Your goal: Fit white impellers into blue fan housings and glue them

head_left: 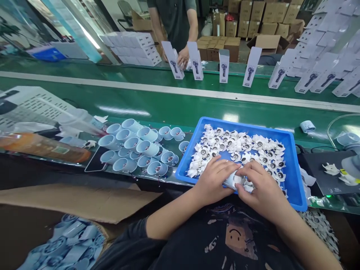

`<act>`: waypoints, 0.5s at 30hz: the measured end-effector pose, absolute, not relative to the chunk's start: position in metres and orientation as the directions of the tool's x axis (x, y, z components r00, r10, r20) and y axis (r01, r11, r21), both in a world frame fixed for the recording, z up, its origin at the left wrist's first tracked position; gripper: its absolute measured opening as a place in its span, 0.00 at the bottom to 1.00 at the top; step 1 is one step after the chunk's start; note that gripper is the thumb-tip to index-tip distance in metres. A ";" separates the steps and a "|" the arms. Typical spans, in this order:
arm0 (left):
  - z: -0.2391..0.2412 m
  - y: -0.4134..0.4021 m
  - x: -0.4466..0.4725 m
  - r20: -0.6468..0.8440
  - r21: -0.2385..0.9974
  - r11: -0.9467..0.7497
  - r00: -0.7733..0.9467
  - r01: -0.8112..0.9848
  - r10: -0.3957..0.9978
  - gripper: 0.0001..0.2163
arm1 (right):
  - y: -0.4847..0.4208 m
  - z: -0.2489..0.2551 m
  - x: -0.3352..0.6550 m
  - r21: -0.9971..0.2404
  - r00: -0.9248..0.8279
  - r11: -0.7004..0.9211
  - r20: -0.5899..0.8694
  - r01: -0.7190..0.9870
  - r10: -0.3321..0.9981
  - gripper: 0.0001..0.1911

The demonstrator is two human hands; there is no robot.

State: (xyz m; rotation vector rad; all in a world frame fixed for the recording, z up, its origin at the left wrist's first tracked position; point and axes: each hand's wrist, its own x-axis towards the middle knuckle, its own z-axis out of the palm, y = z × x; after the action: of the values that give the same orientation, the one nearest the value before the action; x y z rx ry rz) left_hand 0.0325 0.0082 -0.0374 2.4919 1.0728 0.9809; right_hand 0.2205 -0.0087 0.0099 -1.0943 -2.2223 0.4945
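Over the near edge of a blue tray, my left hand is wrapped round a light-blue plastic cup-shaped housing. My right hand is at the open end of that housing, thumb and forefinger pinched on a white piece that looks like a fan impeller; the fingers partly cover it. Many white fan impellers with dark round centres lie in the tray. To the left of the tray, several light-blue housings stand and lean in a cluster, with small wires showing inside some.
Across the green conveyor, white printed boxes stand in a row, and a person's hand works among them. At left lies an orange bottle. A carton below holds more blue housings. A dark device sits right.
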 end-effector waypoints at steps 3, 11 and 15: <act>-0.038 0.009 0.032 0.430 0.534 -0.660 0.502 0.529 0.750 0.23 | -0.009 0.010 0.225 -0.592 -0.446 0.577 0.371 0.563 0.815 0.07; -0.054 0.010 0.019 0.567 0.424 -0.763 0.515 0.487 0.643 0.25 | -0.018 0.002 0.209 -0.506 -0.411 0.541 0.353 0.672 0.840 0.12; -0.061 0.019 0.014 0.617 0.258 -0.818 0.565 0.513 0.549 0.24 | -0.019 0.001 0.204 -0.337 -0.369 0.458 0.296 0.823 0.881 0.11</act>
State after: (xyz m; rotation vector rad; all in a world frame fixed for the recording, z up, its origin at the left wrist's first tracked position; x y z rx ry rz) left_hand 0.0144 0.0188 -0.0608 2.7348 0.9290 1.1044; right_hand 0.2043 -0.0188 0.0012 -1.4275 -2.2796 0.1824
